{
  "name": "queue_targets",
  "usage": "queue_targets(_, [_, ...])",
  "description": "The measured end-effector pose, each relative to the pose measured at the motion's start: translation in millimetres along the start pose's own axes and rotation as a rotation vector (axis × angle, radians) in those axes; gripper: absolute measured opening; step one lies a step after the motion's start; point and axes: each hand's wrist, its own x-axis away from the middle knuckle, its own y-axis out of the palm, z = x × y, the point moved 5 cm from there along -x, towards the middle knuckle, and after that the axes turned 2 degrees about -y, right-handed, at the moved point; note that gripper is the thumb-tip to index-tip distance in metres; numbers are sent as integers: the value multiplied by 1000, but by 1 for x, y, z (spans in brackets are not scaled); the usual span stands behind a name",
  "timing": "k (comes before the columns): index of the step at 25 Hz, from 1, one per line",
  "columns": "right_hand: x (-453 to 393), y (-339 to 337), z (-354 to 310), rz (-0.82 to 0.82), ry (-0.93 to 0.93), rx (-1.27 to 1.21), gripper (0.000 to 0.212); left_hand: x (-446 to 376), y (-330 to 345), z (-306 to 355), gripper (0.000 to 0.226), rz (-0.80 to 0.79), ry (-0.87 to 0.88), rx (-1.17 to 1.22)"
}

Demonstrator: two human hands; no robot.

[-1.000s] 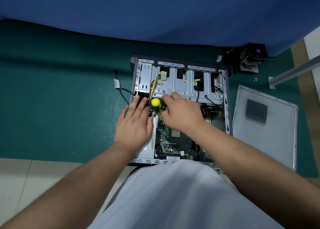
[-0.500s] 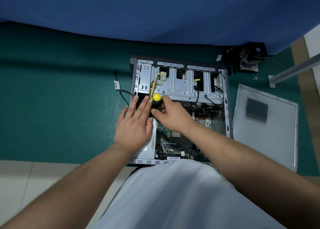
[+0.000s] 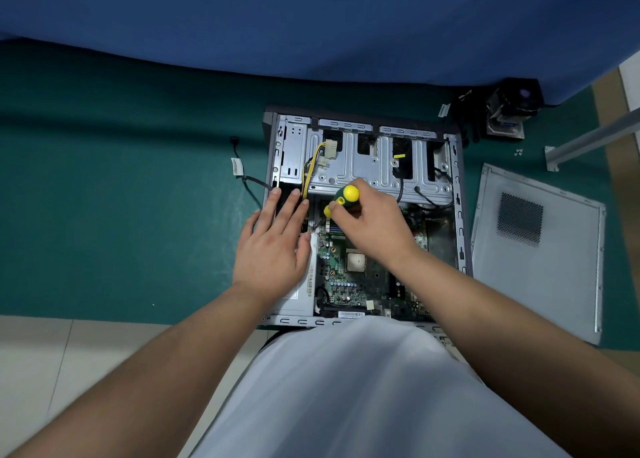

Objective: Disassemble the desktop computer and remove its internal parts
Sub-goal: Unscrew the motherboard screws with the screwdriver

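Lifted screwdriver in right hand; case on green mat.

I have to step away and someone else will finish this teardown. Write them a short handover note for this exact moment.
Left hand: flat, fingers straight, resting on the grey power supply box at the case's left edge.
Right hand: grips the yellow-and-black screwdriver, tip down near the green motherboard's upper left corner.
Done: the grey perforated side panel is off, lying right of the open grey desktop case; a black cooler fan sits behind it on the teal mat.
Left: motherboard, power supply and cables remain inside.
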Motion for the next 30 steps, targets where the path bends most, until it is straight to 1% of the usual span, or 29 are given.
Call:
queue_targets(2, [4,-3,3,-8,37,-11,23,0,0,0,55,-5,-3,-3])
queue_targets(13, [6,0,15,-11,68,18,23,0,-1,1,52,6,-1,1])
queue_targets(21, [6,-1,12,-14,36,36,23,0,-1,2,52,7,-2,0])
queue_targets(23, [7,-1,7,-39,-15,71,24,-1,0,1,52,5,-1,2])
queue_targets(27, [5,1,-7,-147,-200,254,32,0,0,1,52,6,0,4])
queue_targets(30, [-6,-3,-15,-270,-205,301,32,-1,-1,1,52,2,-2,4])
